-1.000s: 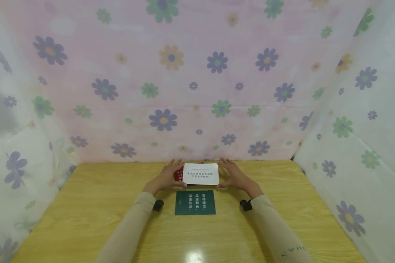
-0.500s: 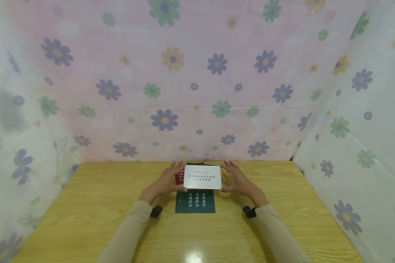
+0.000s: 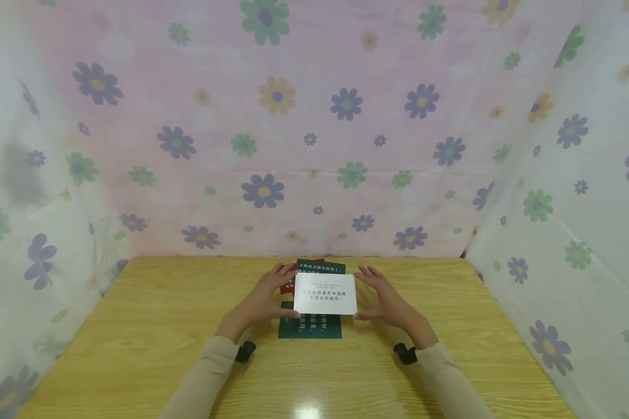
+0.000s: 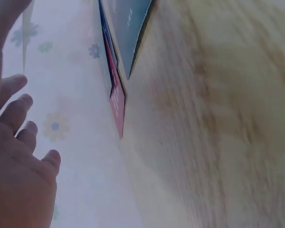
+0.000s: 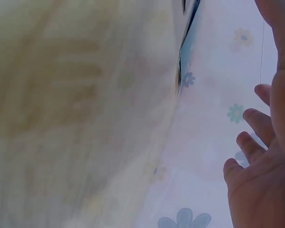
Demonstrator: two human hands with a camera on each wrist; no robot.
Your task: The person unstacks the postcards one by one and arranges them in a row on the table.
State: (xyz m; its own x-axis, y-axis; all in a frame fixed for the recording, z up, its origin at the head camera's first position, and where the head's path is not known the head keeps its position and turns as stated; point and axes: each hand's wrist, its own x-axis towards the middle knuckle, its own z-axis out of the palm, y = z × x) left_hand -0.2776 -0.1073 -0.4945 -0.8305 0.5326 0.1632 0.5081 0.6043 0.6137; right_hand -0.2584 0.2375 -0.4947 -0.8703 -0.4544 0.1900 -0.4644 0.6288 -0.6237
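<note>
I see two pale sleeves (image 3: 204, 372) stretched over the wooden table (image 3: 131, 349). Nearest on it lies a green card (image 3: 310, 330) with white writing, partly hidden behind a white card (image 3: 325, 294), which is up in the air above the table. The left hand (image 3: 257, 302) and the right hand (image 3: 393, 302) pinch this white card at its two short sides, between thumb and fingers. Farther, a second green card (image 3: 322, 267) overlaps a red card (image 3: 287, 287), and behind everything hangs a flowered cloth (image 3: 314, 70).
</note>
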